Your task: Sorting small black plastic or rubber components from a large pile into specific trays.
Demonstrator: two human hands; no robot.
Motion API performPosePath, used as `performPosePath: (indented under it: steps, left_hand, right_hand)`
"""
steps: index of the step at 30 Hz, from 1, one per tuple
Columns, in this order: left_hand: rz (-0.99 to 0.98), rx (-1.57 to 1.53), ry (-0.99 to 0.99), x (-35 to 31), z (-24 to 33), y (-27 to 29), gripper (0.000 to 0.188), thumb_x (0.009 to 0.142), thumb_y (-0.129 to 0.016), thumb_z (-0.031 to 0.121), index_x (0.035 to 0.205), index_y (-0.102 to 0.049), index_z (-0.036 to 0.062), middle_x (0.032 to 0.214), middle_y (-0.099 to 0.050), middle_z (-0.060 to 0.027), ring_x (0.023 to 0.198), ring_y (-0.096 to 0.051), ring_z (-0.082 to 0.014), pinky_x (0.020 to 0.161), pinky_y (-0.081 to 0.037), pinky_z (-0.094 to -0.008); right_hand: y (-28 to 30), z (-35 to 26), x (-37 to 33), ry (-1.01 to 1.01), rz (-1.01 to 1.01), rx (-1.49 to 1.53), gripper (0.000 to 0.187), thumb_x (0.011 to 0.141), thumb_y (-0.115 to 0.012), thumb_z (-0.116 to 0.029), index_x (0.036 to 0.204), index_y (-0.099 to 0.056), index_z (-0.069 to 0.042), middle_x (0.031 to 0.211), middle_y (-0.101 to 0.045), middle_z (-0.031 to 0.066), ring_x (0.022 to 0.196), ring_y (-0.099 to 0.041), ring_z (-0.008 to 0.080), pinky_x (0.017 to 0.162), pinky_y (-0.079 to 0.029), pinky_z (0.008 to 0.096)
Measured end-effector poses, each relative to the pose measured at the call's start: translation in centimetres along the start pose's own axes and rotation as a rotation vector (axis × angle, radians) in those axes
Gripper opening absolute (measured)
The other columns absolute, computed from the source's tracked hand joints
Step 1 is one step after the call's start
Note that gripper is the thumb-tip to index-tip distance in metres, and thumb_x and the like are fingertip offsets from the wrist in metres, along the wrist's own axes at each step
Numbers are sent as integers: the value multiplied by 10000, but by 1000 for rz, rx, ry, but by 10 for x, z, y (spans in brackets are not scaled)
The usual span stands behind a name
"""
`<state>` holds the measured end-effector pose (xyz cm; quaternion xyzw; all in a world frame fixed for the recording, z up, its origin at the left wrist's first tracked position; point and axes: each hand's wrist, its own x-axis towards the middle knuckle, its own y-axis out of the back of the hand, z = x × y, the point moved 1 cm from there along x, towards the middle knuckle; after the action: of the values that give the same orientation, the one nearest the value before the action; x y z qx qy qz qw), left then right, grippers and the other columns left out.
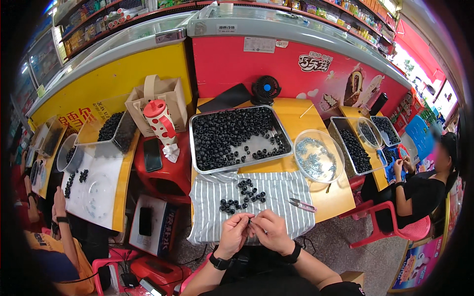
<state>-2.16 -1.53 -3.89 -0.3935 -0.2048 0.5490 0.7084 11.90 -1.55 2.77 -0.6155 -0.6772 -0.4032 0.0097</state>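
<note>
Fingers [242,224], left and right: pinching small dark piece [250,221] between tips | just beyond, on striped cloth [281,187]: loose black beads [246,199] | probably light, hard, prone to roll | best gripped across opposite sides

1 striped cloth [211,209], 1 cutter [305,206], 1 fan [266,89]
</note>
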Motion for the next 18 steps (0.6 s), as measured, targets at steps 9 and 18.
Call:
performPosePath:
  steps: [9, 18]
  left_hand:
    - [-39, 63, -24, -3, -4, 2, 209, 986, -492, 57, 1130, -594, -55, 933, -655, -91, 758, -621, -129, 645, -519, -250]
    - [-71, 27, -15, -3, -2, 3, 221, 963, -520, 22, 1156, -582, -65, 1000, -660, -115, 791, -633, -148, 688, -525, -253]
  right_hand:
    - [0, -3, 3, 90, -17, -76, 160, 730, -698, 12, 883, -657, -8, 808, -604, 125, 691, -608, 296, 579, -493, 361]
    - [1, -14, 1, 42, -2, -231, 213, 719, -652, 5, 932, -655, -4, 832, -606, 122, 729, -597, 296, 609, -487, 378]
